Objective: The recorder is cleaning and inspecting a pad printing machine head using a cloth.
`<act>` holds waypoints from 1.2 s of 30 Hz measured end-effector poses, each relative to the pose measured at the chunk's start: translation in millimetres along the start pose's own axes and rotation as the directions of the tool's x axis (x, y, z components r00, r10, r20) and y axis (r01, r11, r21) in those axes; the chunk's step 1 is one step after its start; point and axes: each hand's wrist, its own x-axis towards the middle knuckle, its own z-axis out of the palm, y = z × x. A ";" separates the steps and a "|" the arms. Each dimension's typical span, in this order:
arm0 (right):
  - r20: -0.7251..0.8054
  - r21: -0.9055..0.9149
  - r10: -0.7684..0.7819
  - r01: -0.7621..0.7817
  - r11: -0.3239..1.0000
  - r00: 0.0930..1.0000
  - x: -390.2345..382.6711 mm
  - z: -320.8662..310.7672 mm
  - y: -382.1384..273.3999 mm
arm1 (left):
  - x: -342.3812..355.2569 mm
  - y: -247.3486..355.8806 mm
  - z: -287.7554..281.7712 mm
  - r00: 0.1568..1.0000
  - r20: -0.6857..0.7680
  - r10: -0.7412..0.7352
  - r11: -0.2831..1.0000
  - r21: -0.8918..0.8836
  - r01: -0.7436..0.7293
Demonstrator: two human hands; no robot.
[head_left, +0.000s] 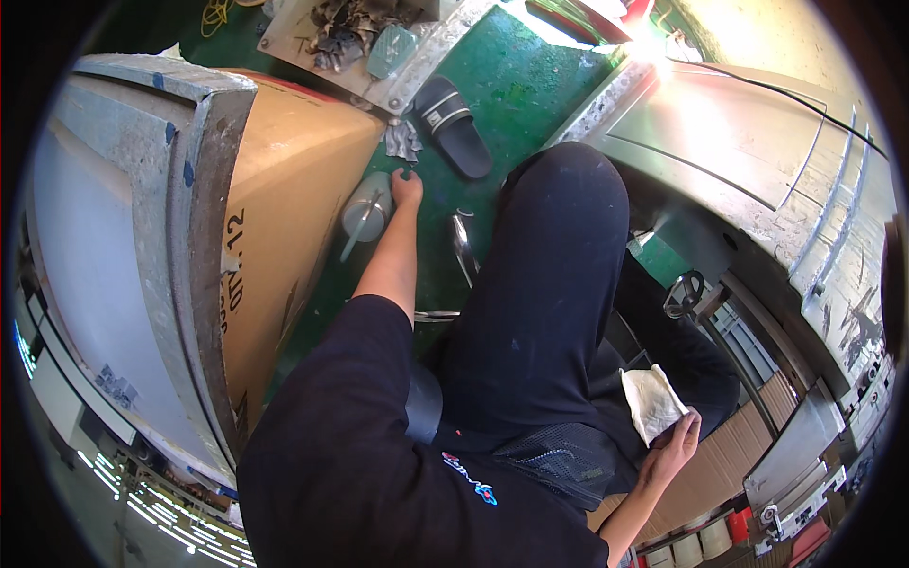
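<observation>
Cream cloth (651, 402) is pinched in the right hand (672, 445); far left, the left hand (407, 189) curls its fingers beside a translucent bottle (365, 212), grip unclear.

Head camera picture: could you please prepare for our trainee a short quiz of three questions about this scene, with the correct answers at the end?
1. Which hand holds the pale square piece?
2. True or false: the dark sandal lies on top of the cardboard box.
3. Fill in the missing word: the left hand is close beside a translucent ____ with a thin spout.

Key:
1. The right hand, which grips it by an edge.
2. False; it lies on the green floor.
3. Bottle.
</observation>
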 end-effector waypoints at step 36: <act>-0.019 -0.016 0.023 -0.023 1.000 1.000 13.2 -3.7 9.6 | 0.8 -9.6 -9.9 0.991 0.121 0.057 0.996 -0.077 -0.048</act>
